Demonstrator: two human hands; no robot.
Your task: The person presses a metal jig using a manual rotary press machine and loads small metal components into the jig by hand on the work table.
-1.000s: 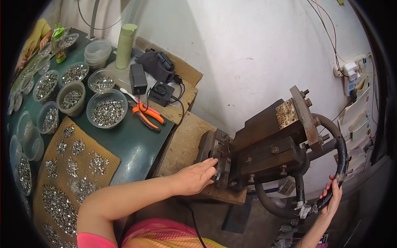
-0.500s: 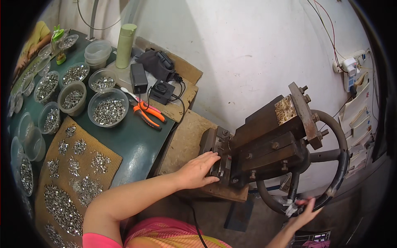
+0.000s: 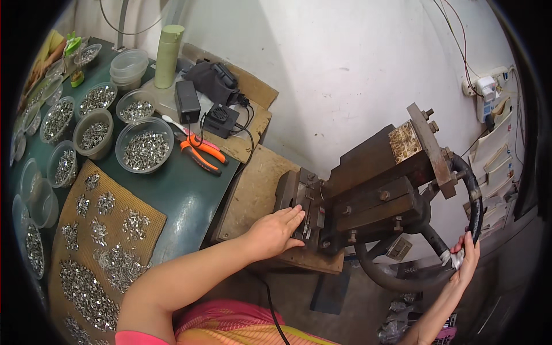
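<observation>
A dark, worn hand press [image 3: 371, 158] stands on a wooden stand to the right. My left hand [image 3: 273, 233] lies against the near side of its metal die block [image 3: 315, 217], fingers stretched forward and thumb apart. The fingertips reach the block's edge; any small part beneath them is hidden. At the right, my right hand [image 3: 467, 259] is closed around the rim of the press's round handwheel [image 3: 475, 201], beside a silvery wrapping [image 3: 452, 260] where a spoke meets it.
Small shiny metal pieces fill several plastic tubs [image 3: 145, 145] and lie in piles on a tan mat [image 3: 150, 215] over the green table [image 3: 192, 210]. Orange-handled pliers [image 3: 201, 158], a black adapter [image 3: 187, 102] and a green bottle [image 3: 168, 57] are near the wall. Another person's arm shows far left.
The handwheel has turned, its wrapped part moving up and right. My right hand has gone with it and now wraps the rim more fully. My left hand stays by the die block.
</observation>
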